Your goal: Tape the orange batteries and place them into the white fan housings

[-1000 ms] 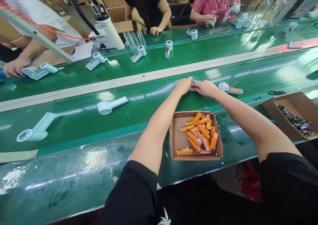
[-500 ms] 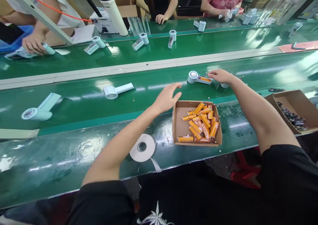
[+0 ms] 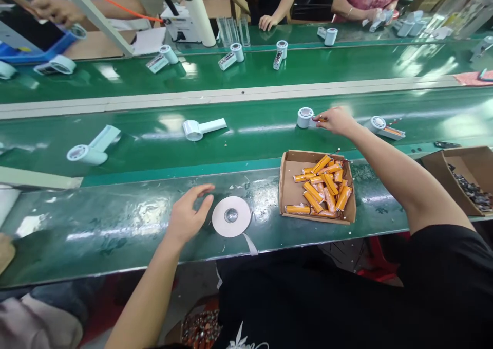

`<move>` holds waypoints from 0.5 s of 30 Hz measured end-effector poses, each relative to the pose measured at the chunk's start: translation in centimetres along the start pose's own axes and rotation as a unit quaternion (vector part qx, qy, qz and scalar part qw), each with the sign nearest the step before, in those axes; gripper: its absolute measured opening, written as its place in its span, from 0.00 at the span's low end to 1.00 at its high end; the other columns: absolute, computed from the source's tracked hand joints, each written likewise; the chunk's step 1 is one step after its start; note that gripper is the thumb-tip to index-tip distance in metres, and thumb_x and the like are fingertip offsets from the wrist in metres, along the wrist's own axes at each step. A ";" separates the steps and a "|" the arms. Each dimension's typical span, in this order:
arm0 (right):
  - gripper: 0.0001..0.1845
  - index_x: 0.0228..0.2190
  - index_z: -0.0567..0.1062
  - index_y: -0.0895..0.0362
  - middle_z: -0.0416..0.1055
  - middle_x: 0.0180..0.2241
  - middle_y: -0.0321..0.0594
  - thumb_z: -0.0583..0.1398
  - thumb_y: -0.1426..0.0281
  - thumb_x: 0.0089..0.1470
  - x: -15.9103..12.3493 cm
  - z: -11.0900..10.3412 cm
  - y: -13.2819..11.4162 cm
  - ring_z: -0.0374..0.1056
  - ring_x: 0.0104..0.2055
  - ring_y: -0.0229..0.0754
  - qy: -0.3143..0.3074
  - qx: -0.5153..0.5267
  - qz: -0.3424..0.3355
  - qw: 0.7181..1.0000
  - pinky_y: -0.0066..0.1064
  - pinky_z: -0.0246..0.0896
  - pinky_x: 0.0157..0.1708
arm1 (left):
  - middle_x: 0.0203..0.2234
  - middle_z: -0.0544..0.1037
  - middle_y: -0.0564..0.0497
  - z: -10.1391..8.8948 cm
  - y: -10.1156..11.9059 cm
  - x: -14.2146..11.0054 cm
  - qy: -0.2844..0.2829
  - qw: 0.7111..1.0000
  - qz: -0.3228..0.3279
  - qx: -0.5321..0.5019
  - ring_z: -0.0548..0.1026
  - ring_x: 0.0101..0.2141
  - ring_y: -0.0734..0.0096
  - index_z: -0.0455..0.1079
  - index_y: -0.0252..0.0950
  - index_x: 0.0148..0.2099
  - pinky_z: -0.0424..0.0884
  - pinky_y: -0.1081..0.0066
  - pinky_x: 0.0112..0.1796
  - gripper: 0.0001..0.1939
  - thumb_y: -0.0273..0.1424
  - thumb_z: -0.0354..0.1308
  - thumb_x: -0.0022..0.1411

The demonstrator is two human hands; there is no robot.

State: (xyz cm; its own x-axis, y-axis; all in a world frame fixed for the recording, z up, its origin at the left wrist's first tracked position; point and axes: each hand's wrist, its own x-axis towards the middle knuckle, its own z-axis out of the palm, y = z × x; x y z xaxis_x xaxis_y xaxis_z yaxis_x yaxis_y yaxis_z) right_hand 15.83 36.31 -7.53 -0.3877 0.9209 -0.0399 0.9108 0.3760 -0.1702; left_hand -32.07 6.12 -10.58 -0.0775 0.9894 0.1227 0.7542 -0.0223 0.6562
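My right hand is on the far belt, its fingers pinched at the handle of a small white handheld fan. A bit of orange shows by the fingertips, and the hand hides most of the handle. My left hand hovers over the near bench with thumb and fingers apart, holding nothing. Just right of it lies a roll of white tape, its loose end hanging over the bench edge. Between my arms stands a cardboard box of orange wrapped battery cells.
Another fan with an orange cell in its handle lies beyond my right forearm. Two white fan bodies lie leftward on the belt. A second box holds small dark parts. Co-workers sit across the far belt; another person's hand shows at left.
My left hand has drawn back from the box toward the tape roll. My right hand has come onto the fan's handle and closed there. The view has shifted, uncovering the fan at right.
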 end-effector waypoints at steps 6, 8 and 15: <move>0.22 0.58 0.86 0.52 0.85 0.57 0.44 0.61 0.64 0.68 1.9 1.6 -10.4 0.79 0.60 0.55 -0.074 0.011 -0.197 0.978 0.40 0.69 0.59 | 0.69 0.76 0.42 4.5 6.4 12.7 -0.066 0.978 0.179 0.078 0.70 0.71 0.48 0.73 0.41 0.67 0.63 0.45 0.74 0.23 0.42 0.59 0.74; 0.21 0.56 0.87 0.54 0.84 0.56 0.50 0.62 0.64 0.68 2.6 1.9 -13.1 0.80 0.56 0.56 -0.113 -0.044 -0.221 0.968 0.40 0.70 0.54 | 0.76 0.66 0.37 6.9 8.2 17.6 -0.097 0.966 0.207 0.122 0.61 0.76 0.42 0.67 0.37 0.73 0.57 0.45 0.76 0.36 0.41 0.69 0.67; 0.14 0.47 0.89 0.53 0.86 0.47 0.51 0.65 0.62 0.68 3.1 2.0 -13.4 0.81 0.49 0.57 -0.171 -0.119 -0.221 0.953 0.40 0.68 0.47 | 0.62 0.78 0.40 12.3 10.4 24.2 -0.267 0.918 0.199 0.214 0.77 0.61 0.46 0.72 0.38 0.66 0.72 0.60 0.61 0.30 0.39 0.71 0.65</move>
State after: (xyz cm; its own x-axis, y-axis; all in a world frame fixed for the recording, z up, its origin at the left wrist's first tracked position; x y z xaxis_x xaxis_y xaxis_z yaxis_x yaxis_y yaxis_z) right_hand 2.11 33.91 -7.35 -0.7279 0.5947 -0.3412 0.6377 0.7701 -0.0183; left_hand -18.12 31.60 -9.97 0.5053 0.8464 -0.1683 0.8490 -0.4526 0.2727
